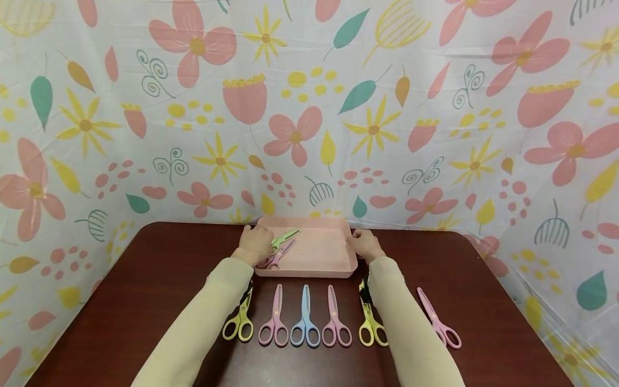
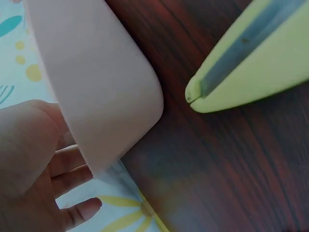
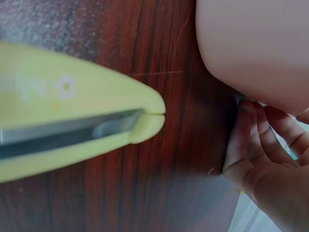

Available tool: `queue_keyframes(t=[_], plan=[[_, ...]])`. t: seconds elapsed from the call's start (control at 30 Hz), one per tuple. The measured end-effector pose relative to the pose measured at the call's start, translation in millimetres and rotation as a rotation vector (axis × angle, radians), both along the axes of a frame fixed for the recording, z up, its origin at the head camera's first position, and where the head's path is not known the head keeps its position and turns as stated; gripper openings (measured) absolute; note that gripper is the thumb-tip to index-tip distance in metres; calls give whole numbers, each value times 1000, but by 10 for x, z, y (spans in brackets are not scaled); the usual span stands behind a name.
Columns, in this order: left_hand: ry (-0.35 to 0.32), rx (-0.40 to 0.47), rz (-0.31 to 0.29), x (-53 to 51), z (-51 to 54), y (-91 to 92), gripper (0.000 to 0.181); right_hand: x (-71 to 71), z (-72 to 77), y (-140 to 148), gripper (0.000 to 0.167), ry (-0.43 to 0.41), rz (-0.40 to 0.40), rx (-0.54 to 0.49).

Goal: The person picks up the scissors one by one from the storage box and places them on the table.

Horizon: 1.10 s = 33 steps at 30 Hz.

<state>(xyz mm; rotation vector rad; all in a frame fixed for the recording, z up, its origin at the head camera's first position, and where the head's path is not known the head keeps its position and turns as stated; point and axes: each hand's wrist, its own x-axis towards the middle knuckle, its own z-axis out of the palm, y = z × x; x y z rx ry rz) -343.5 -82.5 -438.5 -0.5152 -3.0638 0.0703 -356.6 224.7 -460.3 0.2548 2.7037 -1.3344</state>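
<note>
A shallow pink tray sits at the far edge of the table, holding green scissors and pinkish-purple scissors at its left end. My left hand grips the tray's left side; in the left wrist view several fingers lie against the outer wall, with the thumb out of sight. On the opposite side, my right hand holds the tray's right edge, its bent fingers at the wall near the tabletop. Below the wrists lie yellow scissors on the left and yellow scissors on the right.
Between the yellow pairs, pink scissors, blue scissors and another pink pair lie in a row before the tray. Slanted pink scissors lie beyond the right forearm. A flowered curtain hangs behind the dark wooden table.
</note>
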Motion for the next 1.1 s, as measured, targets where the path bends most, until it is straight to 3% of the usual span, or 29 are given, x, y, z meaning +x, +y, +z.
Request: queue_keyframes(t=[0.13, 0.5, 0.67, 0.83, 1.1], plan=[[7, 13, -4, -35, -21, 16, 18, -14, -13, -2, 24, 2, 9, 8], [-63, 30, 6, -107, -23, 71, 19, 12, -21, 28, 26, -31, 17, 18], [-103, 31, 57, -130, -37, 68, 15, 14, -39, 1, 26, -34, 26, 1], [-142, 12, 121, -138, 3, 102, 11, 8, -37, -19, 27, -44, 47, -11], [-172, 42, 132, -126, 102, 177, 12, 2, 35, 46, 27, -80, 47, -5]])
